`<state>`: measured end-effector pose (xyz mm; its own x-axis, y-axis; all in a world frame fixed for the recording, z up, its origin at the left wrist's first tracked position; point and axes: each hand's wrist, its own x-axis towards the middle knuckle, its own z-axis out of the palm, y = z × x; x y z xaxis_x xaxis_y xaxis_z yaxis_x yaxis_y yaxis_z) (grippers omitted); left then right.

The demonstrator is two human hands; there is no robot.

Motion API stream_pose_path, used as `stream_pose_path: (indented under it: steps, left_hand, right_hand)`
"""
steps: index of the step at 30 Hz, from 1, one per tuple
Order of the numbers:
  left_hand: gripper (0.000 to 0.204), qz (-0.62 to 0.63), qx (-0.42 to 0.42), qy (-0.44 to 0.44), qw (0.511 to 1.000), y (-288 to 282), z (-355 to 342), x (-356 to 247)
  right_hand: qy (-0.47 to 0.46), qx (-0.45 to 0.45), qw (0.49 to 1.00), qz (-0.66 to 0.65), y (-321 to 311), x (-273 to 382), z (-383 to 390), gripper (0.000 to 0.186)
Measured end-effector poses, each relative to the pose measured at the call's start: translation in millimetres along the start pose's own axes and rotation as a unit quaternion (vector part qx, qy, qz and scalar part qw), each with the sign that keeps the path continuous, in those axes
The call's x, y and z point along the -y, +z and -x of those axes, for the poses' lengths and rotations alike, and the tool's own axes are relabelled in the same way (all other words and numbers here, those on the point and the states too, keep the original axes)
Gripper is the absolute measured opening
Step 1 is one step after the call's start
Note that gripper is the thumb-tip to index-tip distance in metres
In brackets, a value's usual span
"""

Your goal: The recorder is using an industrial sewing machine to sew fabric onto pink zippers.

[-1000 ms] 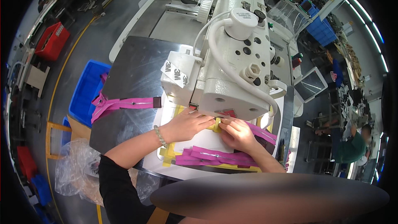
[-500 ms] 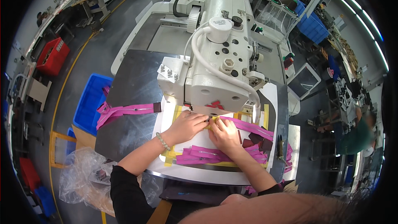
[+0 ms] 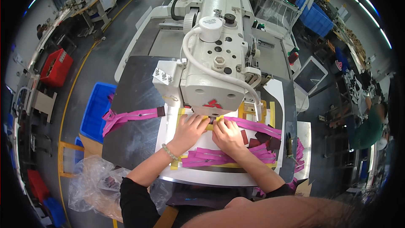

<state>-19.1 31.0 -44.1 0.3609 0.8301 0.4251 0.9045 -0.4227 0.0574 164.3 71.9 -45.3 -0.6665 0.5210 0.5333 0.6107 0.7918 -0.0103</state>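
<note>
Below a white sewing-machine head (image 3: 211,90), a person's left hand (image 3: 189,133) and right hand (image 3: 228,135) bend close together, grip impossible to tell, 1 magenta zipper (image 3: 255,127) running rightward from the latter.

Zipper strips (image 3: 206,157) before the sewing machine (image 3: 213,88), bin (image 3: 93,112) to its left

Free tabletop (image 3: 131,88) well left of left hand (image 3: 187,133) (bar one pink zipper (image 3: 137,114)), machine head (image 3: 213,90) beyond
</note>
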Motion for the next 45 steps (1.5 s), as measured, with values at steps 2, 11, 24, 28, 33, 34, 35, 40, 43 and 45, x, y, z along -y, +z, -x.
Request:
stream_pose_path:
  steps: [2, 11, 24, 28, 33, 34, 35, 40, 43, 45]
  left_hand:
    - [0.039, -0.024, -0.013, -0.003, 1.000, 2, 1, -3]
    - [0.038, -0.042, 0.018, -0.020, 0.999, 0, -4, -12]
    - [0.036, -0.057, 0.016, -0.030, 0.998, 6, -4, -11]
    - [0.036, -0.055, 0.012, -0.027, 0.998, 5, -5, -11]
    - [0.036, -0.045, 0.019, -0.025, 0.998, 4, -6, -10]
    - [0.036, -0.044, 0.020, -0.025, 0.999, 4, -6, -10]
    - [0.036, -0.045, 0.021, -0.024, 0.998, 3, -5, -9]
    - [0.036, -0.027, 0.013, -0.021, 0.999, 4, -7, -10]
    - [0.036, -0.034, 0.012, -0.015, 0.999, 4, -7, -10]
    - [0.038, -0.039, 0.023, -0.017, 0.999, 5, -6, -9]
  right_hand:
    - [0.003, -0.006, 1.000, 0.001, 2, 0, 0, 0.025]
    - [-0.002, 0.001, 1.000, 0.021, 7, -3, 4, 0.025]
    - [0.007, -0.017, 1.000, 0.008, 5, 0, 1, 0.021]
    - [0.024, -0.001, 1.000, 0.018, 8, 0, 4, 0.029]
    - [0.028, -0.005, 0.999, 0.016, 7, 0, 2, 0.029]
    - [0.024, -0.022, 0.999, 0.008, 6, 0, 1, 0.027]
    - [0.020, -0.040, 0.999, 0.001, 6, 0, 0, 0.024]
    - [0.020, -0.032, 0.999, 0.001, 6, -1, 2, 0.023]
    - [0.021, -0.029, 0.999, -0.002, 7, -1, 2, 0.021]
    - [0.020, -0.029, 0.999, -0.003, 6, -1, 1, 0.021]
